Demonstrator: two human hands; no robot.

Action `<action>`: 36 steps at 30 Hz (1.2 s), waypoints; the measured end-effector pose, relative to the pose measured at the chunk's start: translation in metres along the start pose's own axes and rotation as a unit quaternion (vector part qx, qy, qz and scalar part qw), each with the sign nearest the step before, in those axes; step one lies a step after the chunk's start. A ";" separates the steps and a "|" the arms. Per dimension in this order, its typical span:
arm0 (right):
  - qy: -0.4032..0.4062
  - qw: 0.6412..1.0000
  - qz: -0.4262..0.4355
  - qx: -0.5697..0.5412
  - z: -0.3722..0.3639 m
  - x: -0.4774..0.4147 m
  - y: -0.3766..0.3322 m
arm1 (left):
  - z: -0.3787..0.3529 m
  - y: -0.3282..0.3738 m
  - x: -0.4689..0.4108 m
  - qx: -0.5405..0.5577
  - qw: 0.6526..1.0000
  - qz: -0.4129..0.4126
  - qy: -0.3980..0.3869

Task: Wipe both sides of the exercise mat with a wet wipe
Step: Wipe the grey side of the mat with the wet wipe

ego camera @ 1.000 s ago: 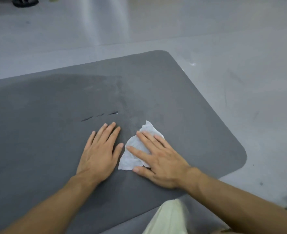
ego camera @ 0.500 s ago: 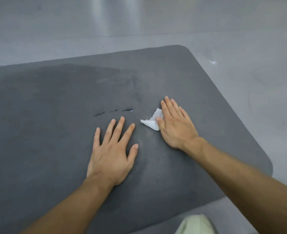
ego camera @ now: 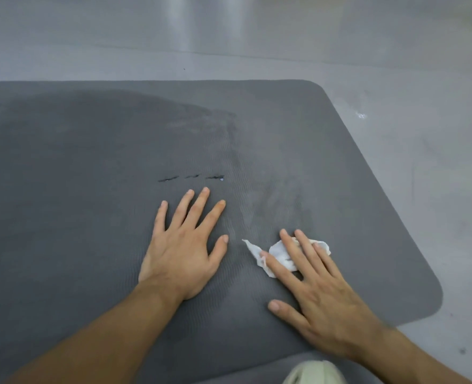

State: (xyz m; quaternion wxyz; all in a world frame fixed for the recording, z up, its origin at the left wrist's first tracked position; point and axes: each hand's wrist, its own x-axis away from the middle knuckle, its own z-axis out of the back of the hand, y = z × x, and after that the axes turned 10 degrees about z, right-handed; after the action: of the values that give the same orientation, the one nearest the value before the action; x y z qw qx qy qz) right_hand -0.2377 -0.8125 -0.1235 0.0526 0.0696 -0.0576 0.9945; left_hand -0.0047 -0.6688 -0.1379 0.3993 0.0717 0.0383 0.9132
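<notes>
Grey floor (ego camera: 395, 79) surrounds the exercise mat (ego camera: 90, 189); we judge its upper side is being wiped. Our left hand (ego camera: 184, 245) lies flat, bracing; our right hand (ego camera: 320, 297) presses the wet wipe (ego camera: 280, 253) down under straight fingers (ego camera: 284, 273). Next, sweep the paler, probably unwiped, right end.

A bare indoor hall: glossy grey floor (ego camera: 395, 65) filling the frame's top, under a dark exercise mat (ego camera: 90, 162).

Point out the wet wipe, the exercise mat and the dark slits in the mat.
wet wipe (ego camera: 280, 253): head view, on its bunched white middle.
exercise mat (ego camera: 90, 189): head view, on a bare grey stretch at its left.
dark slits (ego camera: 192, 176): head view, on the middle one of three.
</notes>
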 end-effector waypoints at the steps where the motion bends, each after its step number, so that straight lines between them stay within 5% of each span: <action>1: 0.011 1.000 -0.004 -0.001 0.000 -0.001 0.001 | 0.000 0.000 0.000 -0.001 1.000 0.001 0.000; 6: 0.042 0.998 -0.050 0.001 0.003 -0.045 0.030 | 0.000 0.000 0.000 0.001 1.000 0.000 0.000; 13: 0.040 0.967 -0.243 -0.063 0.020 -0.127 0.134 | 0.000 -0.002 0.000 0.001 1.000 -0.006 0.001; 18: 0.032 0.996 -0.060 -0.050 0.016 -0.118 0.087 | 0.000 -0.001 0.000 0.009 1.000 -0.005 0.004; 25: -0.034 0.990 0.135 -0.024 0.021 -0.038 0.015 | 0.000 -0.001 0.001 0.007 1.000 -0.004 0.008; 36: -0.066 0.989 0.129 0.012 0.019 -0.026 0.041 | 0.002 0.000 -0.001 0.002 1.000 0.000 0.000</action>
State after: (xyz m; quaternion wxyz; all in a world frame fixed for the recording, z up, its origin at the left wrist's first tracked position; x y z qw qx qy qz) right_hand -0.2143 -0.8575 -0.1129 -0.0810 0.1279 -0.0580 0.9868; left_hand -0.0042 -0.6694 -0.1361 0.3987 0.0722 0.0402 0.9134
